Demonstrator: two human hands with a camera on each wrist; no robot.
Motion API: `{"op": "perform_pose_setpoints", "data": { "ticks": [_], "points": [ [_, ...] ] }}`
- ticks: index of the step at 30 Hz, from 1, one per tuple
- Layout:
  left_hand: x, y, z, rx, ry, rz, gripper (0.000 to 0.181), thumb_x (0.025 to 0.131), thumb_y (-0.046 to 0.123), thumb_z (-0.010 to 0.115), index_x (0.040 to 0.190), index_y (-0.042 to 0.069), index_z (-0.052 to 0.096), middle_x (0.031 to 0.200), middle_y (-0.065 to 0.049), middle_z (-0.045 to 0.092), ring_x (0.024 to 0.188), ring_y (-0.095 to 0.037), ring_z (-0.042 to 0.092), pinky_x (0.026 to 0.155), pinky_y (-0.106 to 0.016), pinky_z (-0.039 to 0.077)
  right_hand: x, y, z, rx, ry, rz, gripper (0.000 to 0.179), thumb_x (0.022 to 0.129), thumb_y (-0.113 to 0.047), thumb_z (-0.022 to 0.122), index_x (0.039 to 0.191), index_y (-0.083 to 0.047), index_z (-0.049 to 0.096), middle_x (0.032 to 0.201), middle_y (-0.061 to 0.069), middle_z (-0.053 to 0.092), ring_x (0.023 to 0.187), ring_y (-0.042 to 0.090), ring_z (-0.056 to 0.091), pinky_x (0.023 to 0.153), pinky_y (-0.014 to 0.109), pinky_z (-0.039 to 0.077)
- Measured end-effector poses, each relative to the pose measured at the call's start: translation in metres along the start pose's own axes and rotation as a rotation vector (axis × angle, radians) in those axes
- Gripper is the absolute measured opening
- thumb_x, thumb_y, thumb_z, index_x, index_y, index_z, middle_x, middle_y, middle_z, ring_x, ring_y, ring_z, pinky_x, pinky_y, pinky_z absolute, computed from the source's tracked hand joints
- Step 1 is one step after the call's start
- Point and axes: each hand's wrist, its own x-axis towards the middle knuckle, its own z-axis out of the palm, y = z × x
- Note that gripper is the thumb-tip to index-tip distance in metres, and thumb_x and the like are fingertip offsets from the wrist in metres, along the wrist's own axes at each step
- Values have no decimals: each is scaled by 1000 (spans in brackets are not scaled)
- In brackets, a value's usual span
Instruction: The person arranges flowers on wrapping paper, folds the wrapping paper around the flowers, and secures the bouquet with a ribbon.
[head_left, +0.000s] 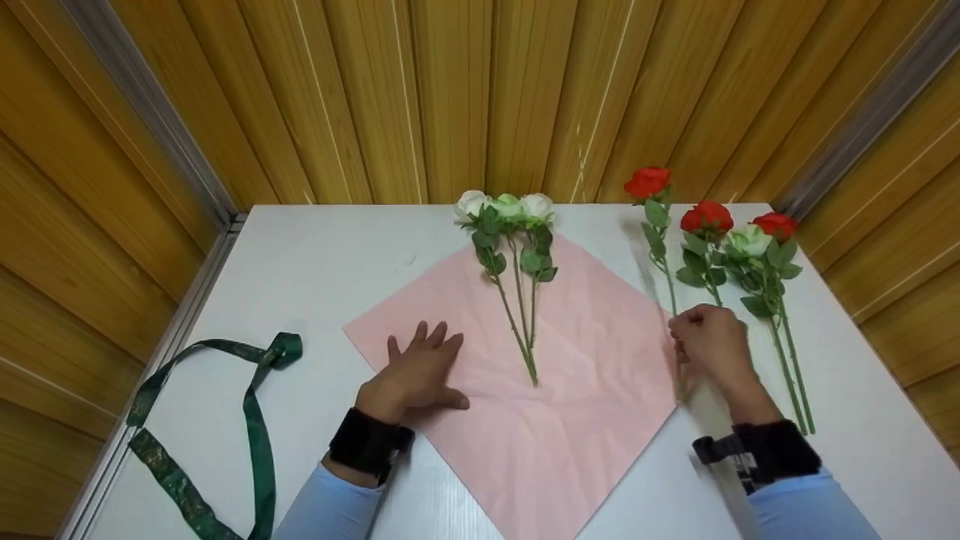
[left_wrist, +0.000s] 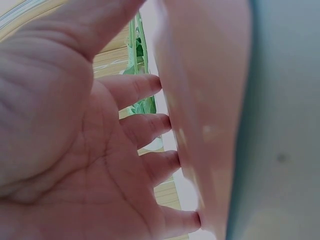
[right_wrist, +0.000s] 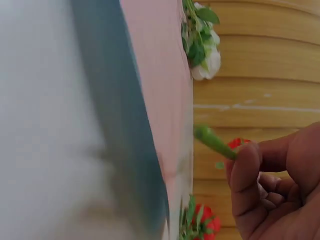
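A pink wrapping sheet (head_left: 585, 435) lies cornerwise on the white table. My left hand (head_left: 416, 379) rests on its left part with fingers spread; in the left wrist view the fingertips (left_wrist: 156, 82) meet the sheet. Three whitish artificial roses (head_left: 507, 210) lie on the sheet, heads at its far corner and stems crossing near the middle. At the sheet's right corner my right hand (head_left: 712, 341) pinches the stem of a red rose (head_left: 647, 182) between thumb and fingers. Its cut stem end (right_wrist: 215, 142) sticks out past the fingers in the right wrist view.
To the right lie two more red roses (head_left: 706, 217) and a pale green-white rose (head_left: 748, 241), stems toward me. A dark green ribbon (head_left: 259, 442) lies loosely looped on the left of the table (head_left: 315, 270). Wood-patterned panels (head_left: 450, 97) stand behind and at both sides.
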Motion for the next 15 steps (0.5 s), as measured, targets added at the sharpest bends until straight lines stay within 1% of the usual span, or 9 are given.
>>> {"op": "perform_pose_setpoints", "data": {
  "ticks": [2,5,11,15],
  "points": [
    [-1,-1,-1,-1,-1,-2,104,84,51,87,167,16,34,175,-17,20,163,-43,5,119,-81,0,2,-10,19,84,-32,15,27,105,-16,62,113,9,68,92,21,75,67,19,74,61,32,62],
    [-1,0,-1,3,2,-7,104,84,51,87,167,17,34,175,-17,20,163,-42,6,119,-81,1,8,-25,44,172,-70,31,25,105,-14,62,113,10,67,93,20,74,69,18,74,64,33,63],
    [-1,2,-2,5,-4,-16,104,84,50,88,167,16,34,175,-16,19,164,-42,5,119,-80,1,21,-44,84,253,-94,73,19,103,-9,61,107,9,67,83,13,72,63,14,71,62,30,63],
    [0,3,-1,9,-1,-18,104,83,49,88,166,16,35,175,-17,20,163,-42,7,119,-81,2,24,-52,103,283,-127,94,17,103,-6,59,103,9,66,82,13,71,61,13,68,60,29,62]
  ]
}}
